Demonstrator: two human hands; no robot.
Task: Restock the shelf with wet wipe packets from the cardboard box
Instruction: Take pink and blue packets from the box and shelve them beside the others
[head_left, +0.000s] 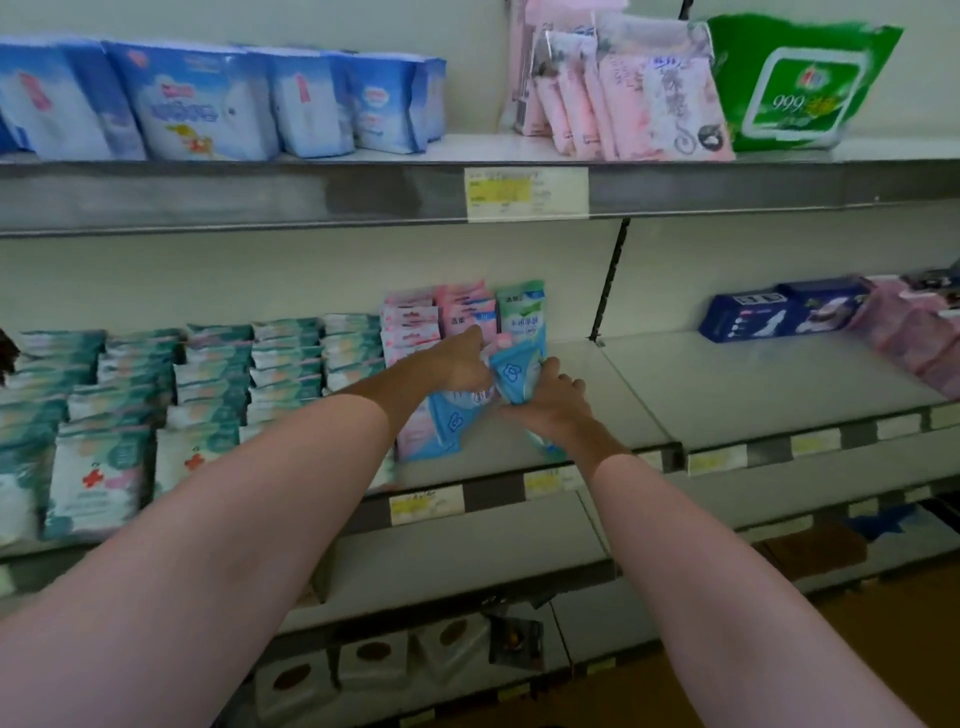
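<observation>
Both arms reach out to the middle shelf (597, 415). My left hand (457, 364) and my right hand (556, 400) together grip a bunch of blue wet wipe packets (511, 371) just over the shelf board. More blue packets (449, 421) stand below my left hand, at the front of a row of pink packets (410, 327) and a green-topped packet (522, 309). The cardboard box is out of view.
Teal and white packets (156, 395) fill the shelf's left part. Bare shelf board lies to the right of my hands, up to dark blue packs (769, 312) and pink packs (914, 332). The upper shelf holds blue, pink and green packs (795, 88). Lower shelves hold small boxes (374, 654).
</observation>
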